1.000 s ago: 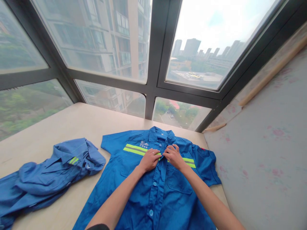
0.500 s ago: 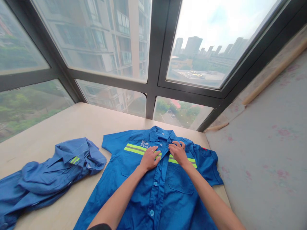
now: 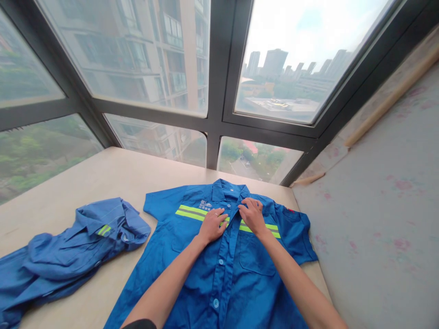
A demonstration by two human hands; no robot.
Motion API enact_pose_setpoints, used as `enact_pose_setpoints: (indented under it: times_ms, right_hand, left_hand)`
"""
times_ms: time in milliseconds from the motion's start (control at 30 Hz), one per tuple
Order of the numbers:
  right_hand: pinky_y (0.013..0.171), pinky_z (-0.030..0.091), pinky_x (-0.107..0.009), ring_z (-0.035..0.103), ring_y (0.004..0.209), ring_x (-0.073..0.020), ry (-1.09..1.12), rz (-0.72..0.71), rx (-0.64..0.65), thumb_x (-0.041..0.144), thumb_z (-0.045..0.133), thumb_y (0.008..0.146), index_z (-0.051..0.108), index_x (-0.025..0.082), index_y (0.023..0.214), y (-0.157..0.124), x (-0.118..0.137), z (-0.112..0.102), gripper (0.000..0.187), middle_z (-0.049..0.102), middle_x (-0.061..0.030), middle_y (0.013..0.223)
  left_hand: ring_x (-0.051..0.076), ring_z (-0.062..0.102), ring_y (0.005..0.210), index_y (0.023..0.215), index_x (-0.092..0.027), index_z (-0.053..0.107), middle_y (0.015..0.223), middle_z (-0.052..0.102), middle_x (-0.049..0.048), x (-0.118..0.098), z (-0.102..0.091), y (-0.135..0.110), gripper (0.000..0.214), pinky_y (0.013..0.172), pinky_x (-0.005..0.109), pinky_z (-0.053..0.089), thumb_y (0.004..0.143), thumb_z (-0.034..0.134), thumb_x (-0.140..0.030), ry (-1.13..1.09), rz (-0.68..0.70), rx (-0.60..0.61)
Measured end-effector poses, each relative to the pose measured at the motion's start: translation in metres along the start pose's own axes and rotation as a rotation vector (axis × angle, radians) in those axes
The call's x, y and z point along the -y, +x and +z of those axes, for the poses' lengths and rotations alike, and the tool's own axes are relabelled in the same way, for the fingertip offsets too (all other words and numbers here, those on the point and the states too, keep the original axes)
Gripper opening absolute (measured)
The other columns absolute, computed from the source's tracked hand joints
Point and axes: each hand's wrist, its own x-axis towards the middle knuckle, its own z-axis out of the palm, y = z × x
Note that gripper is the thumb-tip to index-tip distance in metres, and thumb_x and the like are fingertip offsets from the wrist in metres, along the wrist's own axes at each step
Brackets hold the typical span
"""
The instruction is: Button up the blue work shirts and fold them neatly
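A blue short-sleeved work shirt (image 3: 200,278) lies spread front side up, its collar pointing toward the window. Yellow-green reflective bands cross its chest, and light blue buttons run down the unfastened front. My left hand (image 3: 213,225) rests on the chest beside the button strip, its fingers apart and a ring on one of them. Just below the collar, my right hand (image 3: 253,216) has its fingers bent together on the edge of the other front panel. The fingertips partly hide the cloth they hold.
Left of the shirt lies a second, crumpled blue garment (image 3: 68,251) with a small reflective patch. Both are on a pale wooden surface (image 3: 137,169). Dark-framed windows (image 3: 214,91) border the far edge, and a flower-patterned wall (image 3: 380,228) stands close on the right.
The view has shifted slightly. Both hands stay at nearly the same places on the shirt, with only small finger movements near the collar.
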Motion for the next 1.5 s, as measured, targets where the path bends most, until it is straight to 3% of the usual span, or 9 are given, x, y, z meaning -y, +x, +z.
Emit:
enact_pose_setpoints:
  times_ms: [133, 267, 400, 533, 667, 867, 1000, 1167, 1500]
  right_hand:
    - [0.101, 0.025, -0.046, 0.045, 0.127, -0.0294, -0.017, 0.032, 0.064, 0.015, 0.062, 0.086, 0.072, 0.025, 0.098, 0.013, -0.006, 0.01, 0.018, 0.058, -0.0109, 0.132]
    - [0.102, 0.028, -0.049, 0.041, 0.131, -0.0318, 0.029, -0.016, 0.161, 0.018, 0.064, 0.084, 0.071, 0.026, 0.109, 0.027, -0.011, 0.021, 0.028, 0.051, -0.013, 0.142]
    - [0.102, 0.03, -0.048, 0.04, 0.133, -0.0305, 0.093, -0.059, 0.2, 0.016, 0.063, 0.084, 0.075, 0.029, 0.099, 0.033, -0.008, 0.033, 0.023, 0.049, -0.0103, 0.145]
    - [0.1, 0.032, -0.046, 0.042, 0.131, -0.0285, 0.126, -0.058, 0.178, 0.017, 0.061, 0.087, 0.075, 0.029, 0.093, 0.03, -0.003, 0.04, 0.02, 0.052, -0.0086, 0.141]
    - [0.097, 0.034, -0.042, 0.048, 0.122, -0.0267, 0.147, 0.044, 0.097, 0.018, 0.058, 0.089, 0.072, 0.025, 0.089, 0.023, 0.002, 0.043, 0.016, 0.061, -0.0088, 0.128]
    - [0.093, 0.035, -0.039, 0.052, 0.107, -0.0248, 0.221, 0.23, 0.01, 0.022, 0.06, 0.088, 0.067, 0.02, 0.082, 0.017, 0.009, 0.047, 0.01, 0.064, -0.009, 0.107]
    - [0.094, 0.034, -0.039, 0.051, 0.107, -0.0247, 0.22, 0.261, 0.022, 0.024, 0.061, 0.089, 0.068, 0.021, 0.081, 0.015, 0.009, 0.048, 0.011, 0.062, -0.0081, 0.106]
    - [0.097, 0.034, -0.041, 0.051, 0.111, -0.0263, 0.255, 0.268, -0.056, 0.026, 0.06, 0.09, 0.071, 0.024, 0.086, 0.01, 0.005, 0.047, 0.012, 0.062, -0.0083, 0.11]
    - [0.095, 0.039, -0.039, 0.054, 0.112, -0.0237, 0.278, 0.099, -0.105, 0.023, 0.06, 0.093, 0.076, 0.031, 0.099, 0.01, 0.003, 0.045, 0.018, 0.065, -0.0059, 0.114]
  left_hand:
    - [0.027, 0.055, 0.124, 0.118, -0.023, 0.069, 0.132, 0.063, 0.0099, 0.0, 0.001, 0.0, 0.032, 0.109, 0.048, 0.04, 0.089, 0.059, -0.028, -0.002, -0.009, 0.008]
    - [0.027, 0.054, 0.126, 0.119, -0.022, 0.068, 0.134, 0.062, 0.0098, 0.0, 0.001, -0.001, 0.032, 0.11, 0.047, 0.038, 0.089, 0.057, -0.027, -0.004, -0.014, 0.015]
    - [0.025, 0.055, 0.12, 0.115, -0.023, 0.07, 0.129, 0.064, 0.0082, -0.003, -0.001, 0.006, 0.03, 0.105, 0.042, 0.041, 0.088, 0.056, -0.025, 0.004, -0.073, 0.04]
    - [0.026, 0.057, 0.107, 0.116, -0.026, 0.069, 0.111, 0.068, 0.0086, -0.015, -0.006, 0.03, 0.032, 0.09, 0.04, 0.044, 0.089, 0.053, -0.024, 0.114, -0.236, 0.102]
    - [0.028, 0.057, 0.105, 0.124, -0.03, 0.066, 0.111, 0.067, 0.0102, -0.023, -0.006, 0.056, 0.035, 0.086, 0.04, 0.041, 0.092, 0.051, -0.03, 0.192, -0.449, 0.145]
    - [0.026, 0.057, 0.103, 0.118, -0.035, 0.07, 0.107, 0.069, 0.0078, -0.016, 0.001, 0.067, 0.031, 0.084, 0.038, 0.039, 0.093, 0.051, -0.036, 0.172, -0.487, 0.187]
    - [0.025, 0.06, 0.097, 0.107, -0.036, 0.075, 0.098, 0.073, 0.005, -0.012, 0.002, 0.067, 0.026, 0.083, 0.037, 0.039, 0.09, 0.056, -0.034, 0.064, -0.523, 0.106]
    - [0.023, 0.065, 0.096, 0.09, -0.031, 0.078, 0.096, 0.077, 0.0002, -0.007, -0.001, 0.072, 0.017, 0.088, 0.037, 0.042, 0.085, 0.062, -0.034, -0.179, -0.594, 0.03]
    - [0.02, 0.07, 0.084, 0.085, -0.022, 0.079, 0.084, 0.077, 0.0027, 0.006, -0.003, 0.079, 0.017, 0.082, 0.031, 0.051, 0.08, 0.067, -0.033, -0.535, -0.701, 0.085]
